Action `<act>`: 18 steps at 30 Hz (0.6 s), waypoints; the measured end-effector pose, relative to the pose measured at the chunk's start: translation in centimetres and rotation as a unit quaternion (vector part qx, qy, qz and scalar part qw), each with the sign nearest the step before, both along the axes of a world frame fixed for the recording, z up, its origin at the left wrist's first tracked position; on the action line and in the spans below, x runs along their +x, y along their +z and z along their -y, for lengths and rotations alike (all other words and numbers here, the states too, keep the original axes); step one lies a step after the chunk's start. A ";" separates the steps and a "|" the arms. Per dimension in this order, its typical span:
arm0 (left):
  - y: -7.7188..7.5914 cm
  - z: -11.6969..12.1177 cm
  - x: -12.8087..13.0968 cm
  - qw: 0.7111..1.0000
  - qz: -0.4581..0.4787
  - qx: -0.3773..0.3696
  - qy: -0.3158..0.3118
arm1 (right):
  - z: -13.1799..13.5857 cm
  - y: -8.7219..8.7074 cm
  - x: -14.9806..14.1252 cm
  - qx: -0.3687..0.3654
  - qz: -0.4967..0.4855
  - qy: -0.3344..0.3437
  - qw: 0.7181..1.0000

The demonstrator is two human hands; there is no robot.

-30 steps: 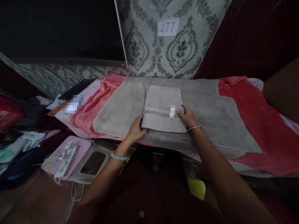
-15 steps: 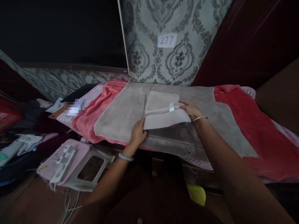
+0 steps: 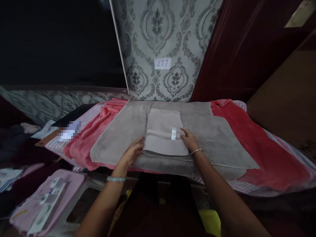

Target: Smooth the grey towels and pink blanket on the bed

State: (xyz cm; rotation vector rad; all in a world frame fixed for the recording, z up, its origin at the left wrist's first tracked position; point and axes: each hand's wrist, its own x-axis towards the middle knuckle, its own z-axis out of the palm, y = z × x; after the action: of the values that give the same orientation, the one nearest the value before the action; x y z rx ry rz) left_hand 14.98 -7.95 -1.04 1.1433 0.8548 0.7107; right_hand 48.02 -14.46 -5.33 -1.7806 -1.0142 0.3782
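Starting left: a rumpled coral-pink plush blanket (image 3: pixel 91 140), then a wide grey plush blanket (image 3: pixel 118 136) spread flat, and over it the left hand (image 3: pixel 132 152), fingers loosely spread, no pinch showing; its fingertips are right by the near left corner of a folded rectangle of pale grey fabric (image 3: pixel 164 121), contact too close to call. That rectangle lies mid-blanket, and I'd call it light, soft and bendy, nothing to break, hardly slippery on that plush, though loose layers could slide out of line. Best hold? Both side edges, thumbs on top, fingers under every layer. And the looks: smooth face, rounded far corners, a paler band across the middle, a flap along the near side, and right of centre a shiny white strip (image 3: pixel 173 133). At the right edge, the right hand (image 3: pixel 190 140): thumb and index parted, whether hidden fingers grip beneath, can't tell. Farthest right, a bright red plush blanket (image 3: pixel 259 148).
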 end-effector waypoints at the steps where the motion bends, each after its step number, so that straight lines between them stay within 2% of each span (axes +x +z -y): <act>1: 0.4 -0.6 0.4 0.999 0.015 -0.032 0.002 | 0.0 0.0 -0.1 -0.001 0.005 -0.003 1.000; 5: 1.7 -2.8 3.6 0.999 0.005 -0.048 0.018 | -0.1 0.2 -0.6 -0.005 0.026 -0.014 1.000; 9: 2.4 -4.2 6.7 0.995 -0.072 -0.021 0.058 | -0.1 0.6 -0.9 -0.003 0.031 -0.028 0.999; 11: 3.1 -4.6 7.8 0.994 -0.081 0.008 0.070 | -0.3 1.1 -1.1 -0.008 0.031 -0.031 0.999; 15: 5.8 -5.5 8.8 0.992 -0.067 0.067 0.082 | -0.9 2.8 -1.3 -0.018 0.031 -0.032 0.999; 18: 8.7 -6.5 7.8 0.985 -0.072 0.140 0.067 | -2.0 4.6 -2.1 -0.019 0.035 -0.026 0.999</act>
State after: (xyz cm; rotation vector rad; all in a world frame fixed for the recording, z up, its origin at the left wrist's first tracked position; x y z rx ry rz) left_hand 22.76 -1.49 7.64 1.4114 0.9812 0.8870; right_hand 45.88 -12.47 -0.73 -1.8623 -1.0125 0.3062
